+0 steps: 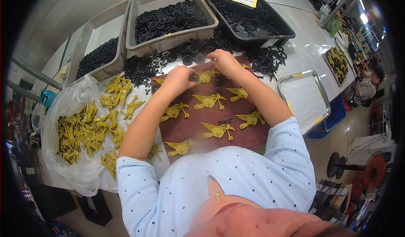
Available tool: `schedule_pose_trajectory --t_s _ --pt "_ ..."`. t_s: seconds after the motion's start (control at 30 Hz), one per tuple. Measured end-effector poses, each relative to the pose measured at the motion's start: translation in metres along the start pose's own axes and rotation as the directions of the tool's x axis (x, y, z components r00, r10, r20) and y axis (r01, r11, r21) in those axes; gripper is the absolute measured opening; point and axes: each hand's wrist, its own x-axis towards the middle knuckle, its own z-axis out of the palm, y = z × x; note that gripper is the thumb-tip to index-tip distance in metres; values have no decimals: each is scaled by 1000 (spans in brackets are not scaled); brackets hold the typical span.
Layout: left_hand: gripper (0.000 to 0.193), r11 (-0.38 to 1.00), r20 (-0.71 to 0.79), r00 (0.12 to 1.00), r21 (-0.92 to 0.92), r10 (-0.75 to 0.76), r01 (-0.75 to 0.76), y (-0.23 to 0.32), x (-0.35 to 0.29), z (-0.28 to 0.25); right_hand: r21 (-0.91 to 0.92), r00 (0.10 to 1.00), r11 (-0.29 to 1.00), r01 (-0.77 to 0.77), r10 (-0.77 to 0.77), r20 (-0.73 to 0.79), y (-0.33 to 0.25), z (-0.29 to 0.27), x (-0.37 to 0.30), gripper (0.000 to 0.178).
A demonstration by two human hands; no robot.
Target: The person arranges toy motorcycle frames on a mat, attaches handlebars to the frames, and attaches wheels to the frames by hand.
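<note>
My left hand (180,80) is curled over the upper part of a reddish-brown mat (183,129), its thumb and fingers closed around a dark round piece that looks like a black wheel (194,77). Just right of it, my right hand (224,64) reaches to the far edge of the mat. Its bent fingers are apart at the loose black wheels (187,60), and nothing shows in them. Between the hands lies a yellow plastic part (206,76), with another black wheel (218,81) beside it. Several like yellow parts (208,100) lie in rows, some with small dark pieces along their upper edge.
Yellow parts (84,129) spill from a clear plastic bag (84,178) at left. Behind the mat stand a grey bin of black wheels (168,21), a grey bin of small black parts (99,56) and a black bin (280,31). A metal tray (303,100) lies at right.
</note>
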Motion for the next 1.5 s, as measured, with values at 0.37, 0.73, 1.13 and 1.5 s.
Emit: schedule_pose_trajectory --t_s 0.37,0.73,1.13,1.5 --pt "34 989 -168 986 150 21 4 4 -19 27 -196 984 978 69 -34 177 -3 35 41 33" --pt "30 990 -464 884 138 64 1 -15 23 24 -125 993 992 19 -4 119 -5 11 37 36" --pt "41 926 -341 940 351 -13 140 -26 52 36 -56 901 913 -404 408 145 17 -97 -76 38" --pt "36 985 -248 954 -3 168 -174 81 45 50 -139 911 910 -391 405 83 43 -77 -99 37"
